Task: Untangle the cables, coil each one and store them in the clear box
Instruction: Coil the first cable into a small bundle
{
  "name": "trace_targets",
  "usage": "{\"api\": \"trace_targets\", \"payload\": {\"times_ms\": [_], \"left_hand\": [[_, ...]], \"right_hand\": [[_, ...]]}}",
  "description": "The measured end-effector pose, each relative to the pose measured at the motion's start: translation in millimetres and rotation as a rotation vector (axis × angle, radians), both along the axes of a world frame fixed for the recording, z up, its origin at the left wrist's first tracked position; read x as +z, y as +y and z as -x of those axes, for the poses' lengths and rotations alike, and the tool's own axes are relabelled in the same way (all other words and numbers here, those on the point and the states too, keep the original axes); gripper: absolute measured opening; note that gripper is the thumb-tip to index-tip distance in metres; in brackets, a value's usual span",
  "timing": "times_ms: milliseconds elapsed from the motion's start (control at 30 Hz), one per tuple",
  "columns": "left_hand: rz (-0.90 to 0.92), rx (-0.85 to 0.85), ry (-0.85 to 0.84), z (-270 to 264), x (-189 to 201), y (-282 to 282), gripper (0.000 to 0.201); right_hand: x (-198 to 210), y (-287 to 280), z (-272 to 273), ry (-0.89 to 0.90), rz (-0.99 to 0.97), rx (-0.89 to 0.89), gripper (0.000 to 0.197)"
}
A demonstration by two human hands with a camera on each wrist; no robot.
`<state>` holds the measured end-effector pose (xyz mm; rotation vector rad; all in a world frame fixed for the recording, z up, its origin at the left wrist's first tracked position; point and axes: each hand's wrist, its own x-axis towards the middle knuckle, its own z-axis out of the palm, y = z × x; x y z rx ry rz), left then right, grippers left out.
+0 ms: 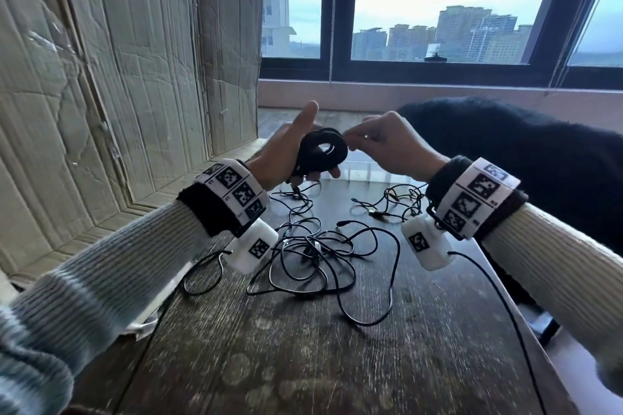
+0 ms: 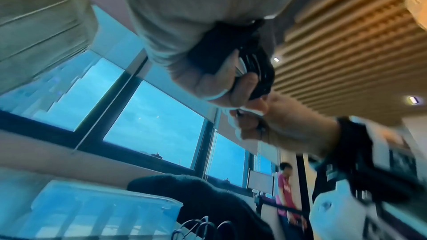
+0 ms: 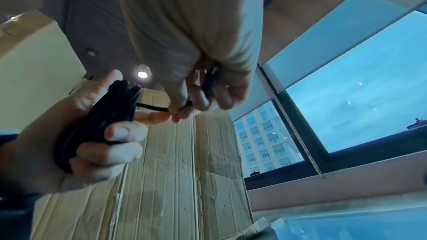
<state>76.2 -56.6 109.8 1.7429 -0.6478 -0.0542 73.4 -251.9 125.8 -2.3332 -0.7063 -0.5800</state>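
My left hand [image 1: 296, 152] grips a coiled black cable [image 1: 325, 152] above the table, fingers curled round the loops and thumb raised. In the right wrist view the same coil [image 3: 108, 116] sits in those fingers. My right hand [image 1: 377, 145] pinches the cable's loose end [image 3: 152, 107] right beside the coil. A tangle of thin black cables [image 1: 320, 246] lies on the dark wooden table [image 1: 303, 364] below my wrists. A second small tangle [image 1: 391, 202] lies further back on the right. The clear box [image 1: 367, 168] stands behind the hands, mostly hidden; its wall [image 2: 104, 213] shows in the left wrist view.
Creased cardboard [image 1: 118, 77] stands along the left of the table. A black fuzzy garment [image 1: 522, 152] lies at the back right. A window [image 1: 438, 10] is behind. A person in a red shirt [image 2: 285, 194] stands far off in the room.
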Motion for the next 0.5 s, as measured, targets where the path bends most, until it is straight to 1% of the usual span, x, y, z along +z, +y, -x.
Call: {"api": "trace_targets", "payload": {"times_ms": [67, 133, 200, 267, 300, 367, 400, 433, 467, 500], "left_hand": [[0.100, 0.095, 0.031, -2.3, 1.5, 2.3, 0.049], [0.178, 0.172, 0.028, -6.1, 3.6, 4.1, 0.036], [0.230, 0.250, 0.067, -9.0, 5.6, 2.1, 0.036], [0.262, 0.322, 0.111, -12.8, 4.4, -2.2, 0.041], [0.270, 0.355, 0.131, -14.8, 3.5, -4.1, 0.044], [0.247, 0.418, 0.149, -17.8, 1.7, -8.5, 0.044], [0.212, 0.448, 0.138, -18.4, 0.4, -11.3, 0.043], [0.170, 0.471, 0.119, -18.4, -1.0, -14.1, 0.042], [0.128, 0.484, 0.096, -17.8, -2.7, -17.1, 0.041], [0.087, 0.486, 0.070, -17.0, -4.8, -20.3, 0.041]], "right_hand": [[-13.1, 1.7, 0.5, -0.015, 0.009, -0.017, 0.017], [-22.9, 4.3, 4.5, -0.044, 0.033, -0.044, 0.018], [-27.8, 8.4, 13.0, -0.128, 0.097, -0.050, 0.017], [-32.4, 17.4, 20.1, -0.213, 0.169, -0.087, 0.011], [-32.9, 19.1, 19.4, -0.220, 0.175, -0.094, 0.010], [-26.2, 23.5, 26.3, -0.145, 0.215, -0.107, 0.018], [-26.2, 25.0, 26.6, -0.138, 0.316, -0.116, 0.024], [-25.3, 26.4, 30.3, -0.134, 0.404, -0.078, 0.027], [-23.8, 27.7, 35.6, -0.147, 0.444, -0.003, 0.027], [-21.4, 34.2, 41.5, -0.105, 0.377, 0.066, 0.027]]}}
